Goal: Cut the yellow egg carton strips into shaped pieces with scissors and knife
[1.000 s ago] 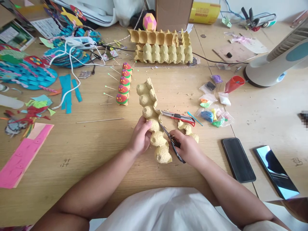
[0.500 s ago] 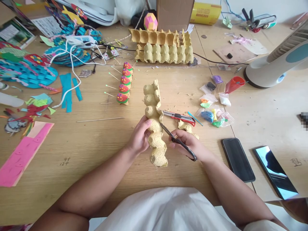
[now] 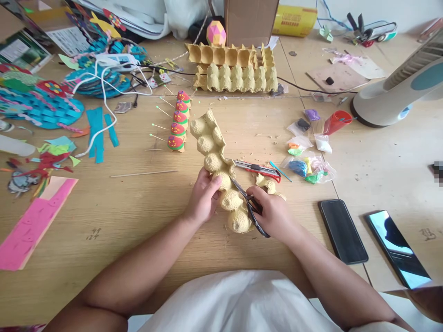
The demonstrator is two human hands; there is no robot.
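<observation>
My left hand (image 3: 205, 196) grips a strip of egg carton (image 3: 212, 162) by its left edge, thumb on top of a cup. The strip is tilted, its far end leaning left. In my right hand (image 3: 272, 210) is a pair of black-handled scissors (image 3: 252, 213), fingers in the handles. The scissor blades lie against the strip's right edge near its middle. Just beyond my right hand, a red utility knife (image 3: 259, 168) lies on the table beside cut-off carton scraps (image 3: 267, 184). Part of the blades is hidden by the carton.
Painted carton caterpillar (image 3: 179, 122) stands left of the strip. More egg cartons (image 3: 242, 77) lie at the back. Small bags of coloured clay (image 3: 299, 167), a red cup (image 3: 338, 121) and two phones (image 3: 342, 230) are at right. A thin stick (image 3: 144, 174) lies at left.
The carton strip has turned, its far end swinging left and its near end right. My right hand and the scissors have shifted slightly, with the handles turned more steeply toward me.
</observation>
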